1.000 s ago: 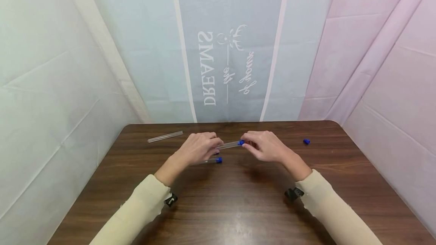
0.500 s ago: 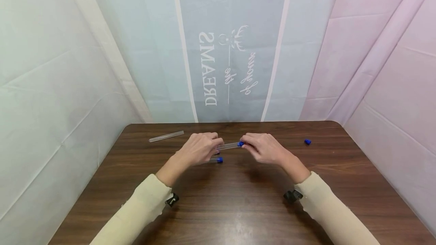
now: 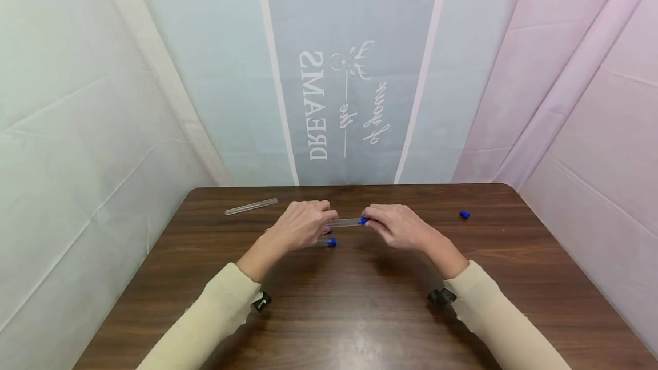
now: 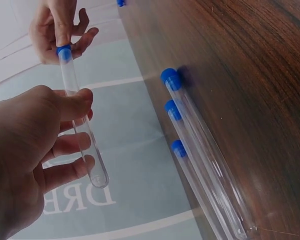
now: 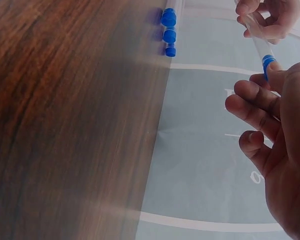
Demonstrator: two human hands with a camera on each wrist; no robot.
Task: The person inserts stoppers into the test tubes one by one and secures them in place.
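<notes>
currently pinching a clear tube (image 3: 345, 222) in the left grip (image 3: 300, 224) and the blue cap (image 3: 362, 220) at its end in the right grip (image 3: 403, 225), holding both raised above the surface (image 3: 349, 301), near three capped tubes (image 4: 207, 170) lying side by side, well apart from an uncapped tube (image 3: 251, 206) on the left and a loose cap (image 3: 464, 214) on the right.

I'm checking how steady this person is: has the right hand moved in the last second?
Yes, slightly: in the head view, the right hand has shifted down the picture, away from the table's far edge.
</notes>
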